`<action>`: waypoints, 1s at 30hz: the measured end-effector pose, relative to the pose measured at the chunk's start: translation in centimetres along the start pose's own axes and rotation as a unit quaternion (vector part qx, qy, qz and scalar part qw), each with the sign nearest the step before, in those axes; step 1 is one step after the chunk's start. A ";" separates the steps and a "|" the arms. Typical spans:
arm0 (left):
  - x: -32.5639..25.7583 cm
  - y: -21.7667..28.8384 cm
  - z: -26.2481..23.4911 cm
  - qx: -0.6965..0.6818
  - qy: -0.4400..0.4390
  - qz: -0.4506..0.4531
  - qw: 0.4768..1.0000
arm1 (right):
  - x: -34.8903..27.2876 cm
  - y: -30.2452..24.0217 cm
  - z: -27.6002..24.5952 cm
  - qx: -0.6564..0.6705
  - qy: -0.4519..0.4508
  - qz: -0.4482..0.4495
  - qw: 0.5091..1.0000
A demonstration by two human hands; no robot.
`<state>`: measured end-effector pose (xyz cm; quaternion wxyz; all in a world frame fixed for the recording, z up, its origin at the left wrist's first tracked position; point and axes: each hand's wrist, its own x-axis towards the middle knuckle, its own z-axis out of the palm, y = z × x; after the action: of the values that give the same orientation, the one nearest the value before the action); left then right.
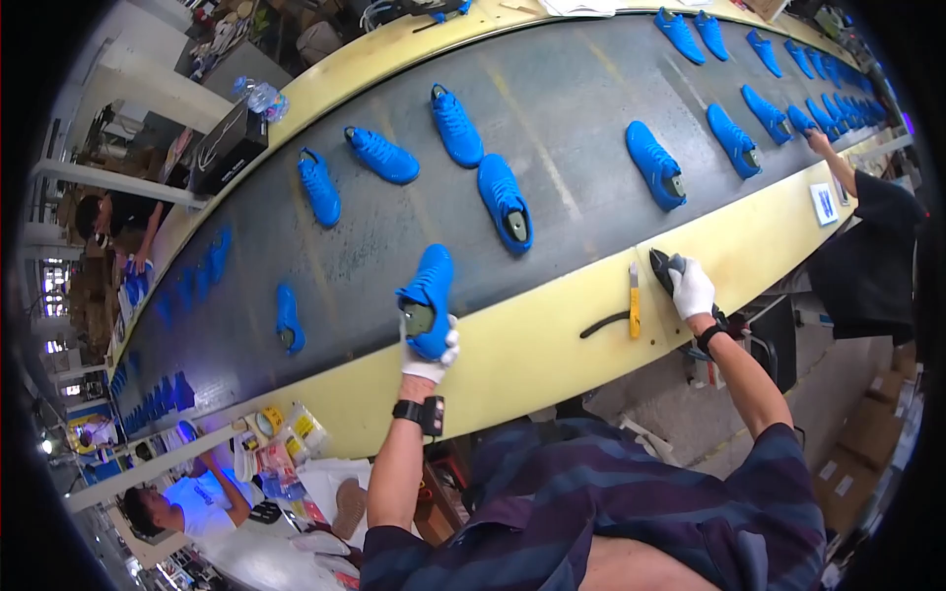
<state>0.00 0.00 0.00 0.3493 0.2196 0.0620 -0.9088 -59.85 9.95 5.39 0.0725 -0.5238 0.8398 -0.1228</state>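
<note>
My left hand, in a white glove, grips a blue lace-up shoe from beneath its heel. The shoe points away from me, and a greenish-grey form shows in its opening. My right hand, also gloved, is closed round a black tool over the yellow table edge; its pointed end sticks out past the fingers, and its kind is unclear. Between my hands lie a yellow utility knife and a curved black strip. Just beyond the held shoe stands another blue shoe.
Several blue shoes, such as this one, stand along the grey belt, which has a yellow border. At right, a co-worker's hand touches a shoe. A black box and a plastic bottle stand on the far side.
</note>
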 end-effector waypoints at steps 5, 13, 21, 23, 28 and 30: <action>3.8 6.2 1.7 -0.023 0.173 0.132 0.976 | 0.5 0.1 -1.3 0.002 -0.004 -0.013 1.000; 2.1 4.7 -1.0 -0.103 0.171 0.184 0.962 | 1.6 0.5 -0.1 0.033 0.006 -0.044 0.998; 9.0 -4.2 9.0 0.214 0.306 0.007 0.928 | 1.9 1.6 -0.5 -0.001 -0.004 -0.021 1.000; 14.8 -3.5 10.4 0.476 0.326 0.019 0.817 | 1.9 2.1 -0.7 -0.004 -0.008 -0.027 1.000; 26.7 -3.4 12.6 0.809 0.392 0.087 0.429 | 2.4 1.2 0.0 -0.003 -0.008 -0.020 1.000; 28.7 -5.7 13.3 0.819 0.416 0.143 0.369 | 2.3 0.6 -0.5 0.002 -0.002 -0.032 0.999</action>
<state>-27.43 -16.73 -1.03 0.0532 0.7540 -0.6071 -0.2452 -61.56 8.18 5.71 0.0712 -0.5503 0.8224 -0.1257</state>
